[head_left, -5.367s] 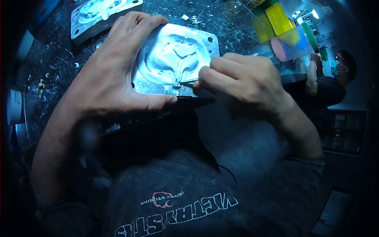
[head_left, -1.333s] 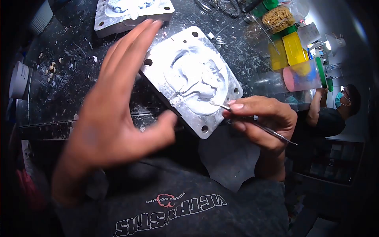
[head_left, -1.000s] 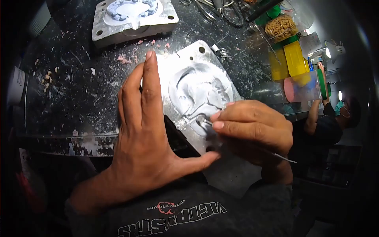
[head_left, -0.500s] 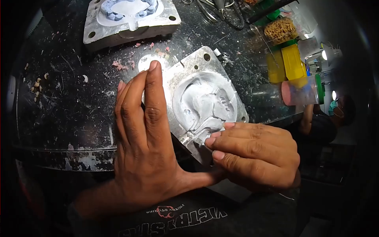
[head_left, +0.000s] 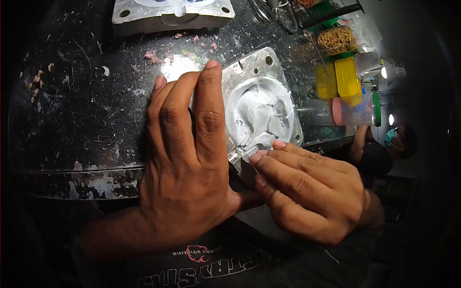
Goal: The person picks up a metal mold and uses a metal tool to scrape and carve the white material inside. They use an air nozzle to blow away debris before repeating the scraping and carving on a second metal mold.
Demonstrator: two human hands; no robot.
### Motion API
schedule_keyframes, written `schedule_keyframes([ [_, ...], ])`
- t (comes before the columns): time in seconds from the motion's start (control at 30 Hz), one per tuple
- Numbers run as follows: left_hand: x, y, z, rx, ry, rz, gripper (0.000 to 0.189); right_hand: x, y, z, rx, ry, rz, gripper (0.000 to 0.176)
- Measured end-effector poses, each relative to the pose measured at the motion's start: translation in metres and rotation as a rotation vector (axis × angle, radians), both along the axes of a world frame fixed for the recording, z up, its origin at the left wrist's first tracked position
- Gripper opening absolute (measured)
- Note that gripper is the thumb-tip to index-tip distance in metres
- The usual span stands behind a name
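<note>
A square metal mould half (head_left: 277,72) rests tilted near the bench's front edge, with white cracked plaster (head_left: 261,115) in its round hollow. Against the mould's left side lies my left hand (head_left: 187,129), its fingers stretched and partly apart, its thumb low near the mould's front corner. My right hand (head_left: 312,192) is at the mould's lower edge, fingers bent and close together, their tips touching the plaster by the front notch. Whether a small piece is between those fingertips cannot be made out.
Another metal mould half (head_left: 173,21) sits at the back of the dark bench (head_left: 96,120). Tan fragments (head_left: 36,86) lie left. On the right are a yellow container (head_left: 346,77), a green-lidded jar (head_left: 355,111), a jar of brown pieces (head_left: 337,40) and a lamp (head_left: 391,71). A masked person (head_left: 384,149) is beyond.
The view has shifted, so the far mould half sits higher and the near one further right. My left hand's fingers have spread slightly; my right hand's fingertips stay at the mould's front edge.
</note>
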State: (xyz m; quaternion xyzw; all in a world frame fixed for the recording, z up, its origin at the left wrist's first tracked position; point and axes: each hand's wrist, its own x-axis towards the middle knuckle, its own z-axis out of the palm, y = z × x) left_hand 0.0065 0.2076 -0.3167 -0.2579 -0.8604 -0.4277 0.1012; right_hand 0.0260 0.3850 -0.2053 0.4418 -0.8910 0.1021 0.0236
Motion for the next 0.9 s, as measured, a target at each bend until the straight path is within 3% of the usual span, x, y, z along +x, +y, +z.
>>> schedule_keyframes([
  [0.3, -0.002, 0.005, -0.007, 0.043, 0.06, 0.037, 0.118, 0.006, -0.003, -0.005, 0.112, 0.142, 0.047, 0.009],
  [0.43, -0.001, -0.002, 0.0, 0.023, 0.028, 0.026, 0.125, 0.0, 0.021, -0.022, 0.012, 0.221, 0.147, 0.009],
  [0.6, 0.0, -0.004, -0.001, 0.032, 0.032, 0.015, 0.133, 0.004, 0.017, -0.011, -0.114, -0.065, -0.102, 0.021],
  [0.63, 0.0, -0.004, 0.0, 0.025, 0.024, 0.02, 0.136, 0.009, 0.019, -0.01, -0.182, -0.255, -0.259, 0.022],
  [0.7, 0.0, -0.004, -0.001, 0.035, 0.025, 0.018, 0.138, 0.002, 0.015, 0.0, -0.365, -0.461, -0.403, 0.021],
  [0.73, -0.001, -0.002, -0.002, 0.044, 0.027, 0.016, 0.141, -0.005, 0.013, 0.009, -0.248, -0.423, -0.397, 0.019],
  [0.9, -0.002, -0.003, -0.001, 0.051, 0.002, -0.006, 0.144, -0.016, 0.015, 0.008, -0.513, -0.696, -0.579, 0.011],
])
